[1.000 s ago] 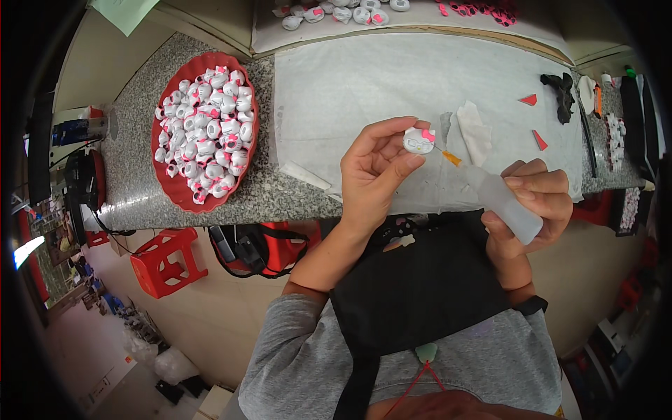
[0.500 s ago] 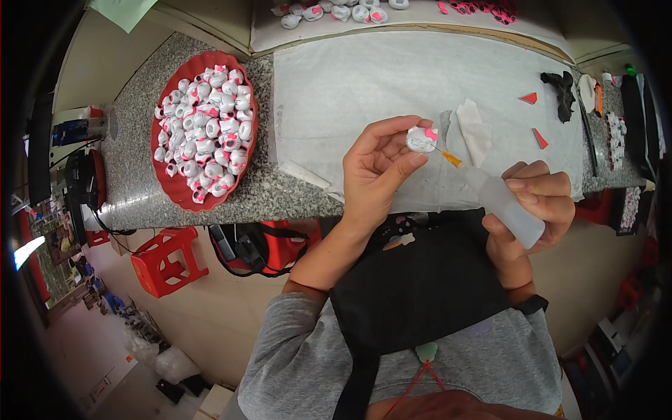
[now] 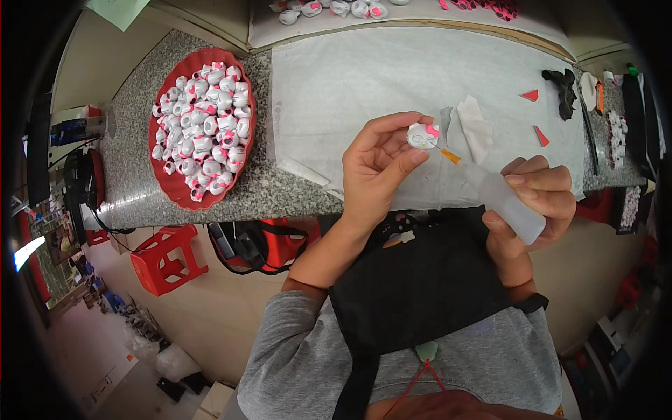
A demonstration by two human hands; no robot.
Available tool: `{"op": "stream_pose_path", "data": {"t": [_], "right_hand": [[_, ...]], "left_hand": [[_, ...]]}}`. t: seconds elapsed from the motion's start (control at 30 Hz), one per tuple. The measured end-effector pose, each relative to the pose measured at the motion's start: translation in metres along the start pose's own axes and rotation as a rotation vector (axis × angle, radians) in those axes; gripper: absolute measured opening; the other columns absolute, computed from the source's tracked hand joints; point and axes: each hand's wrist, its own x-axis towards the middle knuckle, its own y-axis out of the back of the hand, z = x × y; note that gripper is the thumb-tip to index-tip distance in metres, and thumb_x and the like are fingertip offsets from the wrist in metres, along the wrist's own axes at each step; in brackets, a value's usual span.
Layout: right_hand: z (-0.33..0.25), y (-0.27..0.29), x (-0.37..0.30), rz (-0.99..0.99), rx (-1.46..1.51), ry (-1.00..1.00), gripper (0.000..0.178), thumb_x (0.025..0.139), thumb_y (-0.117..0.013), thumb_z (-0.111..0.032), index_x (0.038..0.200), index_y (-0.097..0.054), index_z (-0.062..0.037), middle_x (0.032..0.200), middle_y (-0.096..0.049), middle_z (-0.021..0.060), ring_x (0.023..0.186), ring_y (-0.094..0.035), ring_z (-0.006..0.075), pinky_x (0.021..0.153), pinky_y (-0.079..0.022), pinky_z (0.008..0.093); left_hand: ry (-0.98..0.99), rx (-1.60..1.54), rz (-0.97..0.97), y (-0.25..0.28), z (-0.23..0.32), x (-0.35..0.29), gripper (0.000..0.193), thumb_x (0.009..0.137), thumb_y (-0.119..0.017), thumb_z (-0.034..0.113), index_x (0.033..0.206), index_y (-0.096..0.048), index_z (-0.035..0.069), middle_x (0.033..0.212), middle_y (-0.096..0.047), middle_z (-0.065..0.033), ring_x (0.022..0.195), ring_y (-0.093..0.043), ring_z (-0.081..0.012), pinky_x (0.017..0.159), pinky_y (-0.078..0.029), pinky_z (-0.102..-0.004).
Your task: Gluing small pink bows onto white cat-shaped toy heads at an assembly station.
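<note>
Across the counter (image 3: pixel 301 199), the red tray (image 3: pixel 162 182) is holding a heap of small white-and-pink pieces (image 3: pixel 204 126). Right of that tray, the left hand (image 3: pixel 378 164) is pinching; farther right, the right hand (image 3: pixel 540 199) is gripping a translucent bottle (image 3: pixel 514 213), its fingers hiding one side. One white cat-head piece (image 3: pixel 420 138) is sitting between the left thumb and fingertips, which are covering its left edge. The orange nozzle (image 3: pixel 450 156) is pointing at it; whether the thin needle (image 3: pixel 438 148) is touching stays hard to make out.

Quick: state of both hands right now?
Left hand: closed, holding a small white cat-head figure with a pink bow.
Right hand: closed around a translucent white plastic squeeze bottle with an orange needle tip.
</note>
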Motion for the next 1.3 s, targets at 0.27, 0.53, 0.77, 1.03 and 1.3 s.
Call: {"op": "stream_pose_path", "data": {"t": [0.27, 0.53, 0.77, 1.03, 1.3], "right_hand": [[0.0014, -0.0005, -0.0011, -0.005, -0.019, 0.005, 0.036, 0.058, -0.069, -0.011, 0.083, -0.044, -0.005, 0.077, -0.045, 0.0077, 0.057, -0.042, 0.0128, 0.048, -0.038, 0.0237], [-0.0004, 0.0, -0.0016, -0.028, -0.012, -0.014, 0.035, 0.058, -0.068, -0.01, 0.083, -0.044, -0.0051, 0.077, -0.045, 0.0077, 0.057, -0.041, 0.0129, 0.048, -0.036, 0.024], [0.002, 0.0044, 0.0015, -0.041, 0.026, 0.025, 0.045, 0.049, -0.072, -0.001, 0.084, -0.045, -0.0038, 0.081, -0.046, 0.0101, 0.059, -0.047, 0.0146, 0.052, -0.041, 0.0232], [0.0025, -0.002, -0.0012, 0.001, -0.026, 0.001, 0.036, 0.058, -0.069, -0.011, 0.083, -0.043, -0.0055, 0.078, -0.045, 0.0075, 0.057, -0.043, 0.0134, 0.048, -0.038, 0.0244], [0.0, -0.002, -0.0021, -0.017, -0.02, -0.018, 0.037, 0.058, -0.07, -0.012, 0.083, -0.043, -0.0055, 0.077, -0.045, 0.0074, 0.057, -0.042, 0.0128, 0.048, -0.037, 0.0239]], "left_hand": [[0.008, 0.013, -0.009, 0.0011, -0.0008, -0.0008, 0.036, 0.069, -0.053, -0.006, 0.102, -0.041, -0.003, 0.1, -0.048, -0.018, 0.089, -0.051, -0.0198, 0.079, -0.04, -0.0287], [-0.005, 0.012, -0.004, 0.0015, -0.0006, 0.0, 0.035, 0.069, -0.053, -0.005, 0.102, -0.042, -0.002, 0.1, -0.048, -0.0171, 0.09, -0.05, -0.0188, 0.08, -0.041, -0.0325], [0.009, -0.017, 0.015, 0.0017, -0.0004, -0.0005, 0.035, 0.07, -0.053, -0.004, 0.103, -0.042, -0.002, 0.1, -0.048, -0.0165, 0.09, -0.049, -0.0186, 0.081, -0.041, -0.0323], [0.021, 0.004, 0.003, 0.0024, -0.002, -0.0009, 0.035, 0.069, -0.053, -0.005, 0.103, -0.042, -0.002, 0.1, -0.049, -0.0168, 0.09, -0.05, -0.0185, 0.081, -0.04, -0.0307], [0.001, 0.0, 0.003, 0.0029, -0.0023, -0.0005, 0.035, 0.069, -0.053, -0.005, 0.103, -0.042, -0.002, 0.1, -0.048, -0.0168, 0.089, -0.051, -0.0189, 0.08, -0.041, -0.0317]]}}
